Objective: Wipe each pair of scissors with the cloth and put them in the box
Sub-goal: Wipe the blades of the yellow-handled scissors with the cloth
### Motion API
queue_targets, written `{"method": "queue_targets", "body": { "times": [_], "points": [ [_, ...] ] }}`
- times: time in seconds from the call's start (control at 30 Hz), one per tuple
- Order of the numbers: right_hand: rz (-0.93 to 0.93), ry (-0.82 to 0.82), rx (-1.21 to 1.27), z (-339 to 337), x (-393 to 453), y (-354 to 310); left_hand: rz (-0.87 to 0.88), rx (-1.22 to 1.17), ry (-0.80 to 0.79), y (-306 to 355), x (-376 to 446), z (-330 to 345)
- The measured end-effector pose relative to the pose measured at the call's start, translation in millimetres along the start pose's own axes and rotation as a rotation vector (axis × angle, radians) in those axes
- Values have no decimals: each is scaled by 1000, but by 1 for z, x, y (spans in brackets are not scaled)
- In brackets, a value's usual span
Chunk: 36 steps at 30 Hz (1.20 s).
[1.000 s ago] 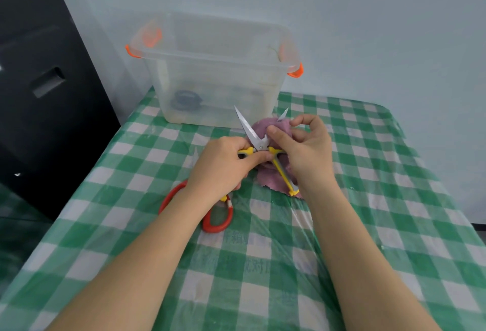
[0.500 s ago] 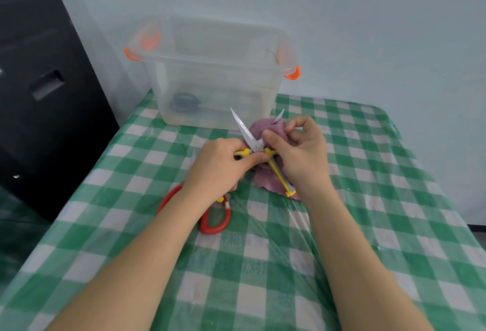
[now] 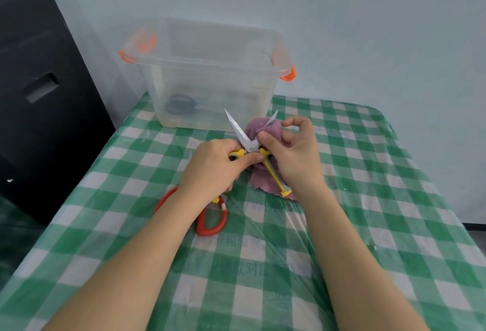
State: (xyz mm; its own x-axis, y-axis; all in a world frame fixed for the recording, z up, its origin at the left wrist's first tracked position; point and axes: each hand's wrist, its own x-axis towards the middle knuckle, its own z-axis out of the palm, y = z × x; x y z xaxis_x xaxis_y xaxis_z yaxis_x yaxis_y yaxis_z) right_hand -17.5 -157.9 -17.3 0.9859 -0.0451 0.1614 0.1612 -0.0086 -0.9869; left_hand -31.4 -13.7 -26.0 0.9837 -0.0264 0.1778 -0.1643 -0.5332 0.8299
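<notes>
My left hand (image 3: pixel 213 170) grips one yellow handle of the yellow-handled scissors (image 3: pixel 243 136), whose blades stand spread apart above the table. My right hand (image 3: pixel 294 154) pinches the purple cloth (image 3: pixel 259 127) around the right blade, whose tip sticks out above the cloth. The cloth's lower part hangs down to the table behind the other yellow handle. Red-handled scissors (image 3: pixel 210 221) lie on the table, partly hidden under my left wrist. The clear plastic box (image 3: pixel 210 73) with orange clips stands at the back, and a dark-handled pair of scissors (image 3: pixel 181 103) lies inside it.
The table wears a green-and-white checked cloth (image 3: pixel 368 199) under clear plastic film. A black case (image 3: pixel 39 94) stands against the table's left side. A pale wall rises right behind the box.
My right hand with the cloth has slid a little up the right blade. The left hand and the scissors have barely moved.
</notes>
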Motion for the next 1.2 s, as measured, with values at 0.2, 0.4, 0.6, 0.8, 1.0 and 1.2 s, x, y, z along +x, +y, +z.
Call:
{"method": "queue_targets", "body": {
  "times": [0.2, 0.4, 0.6, 0.8, 1.0, 1.2],
  "points": [
    [88, 127, 119, 0, 1, -1, 37, 28, -2, 3, -4, 1],
    [143, 90, 176, -2, 2, 0, 48, 25, 0, 3, -3, 1],
    [146, 84, 191, -4, 4, -2, 28, 21, 6, 2, -1, -2],
    [44, 41, 98, 0, -2, -4, 28, 21, -3, 5, -3, -2],
    [127, 94, 229, -2, 1, -4, 54, 47, -15, 6, -4, -1],
    [162, 121, 215, -3, 3, -3, 33, 34, -2, 5, -2, -2]
  ]
}}
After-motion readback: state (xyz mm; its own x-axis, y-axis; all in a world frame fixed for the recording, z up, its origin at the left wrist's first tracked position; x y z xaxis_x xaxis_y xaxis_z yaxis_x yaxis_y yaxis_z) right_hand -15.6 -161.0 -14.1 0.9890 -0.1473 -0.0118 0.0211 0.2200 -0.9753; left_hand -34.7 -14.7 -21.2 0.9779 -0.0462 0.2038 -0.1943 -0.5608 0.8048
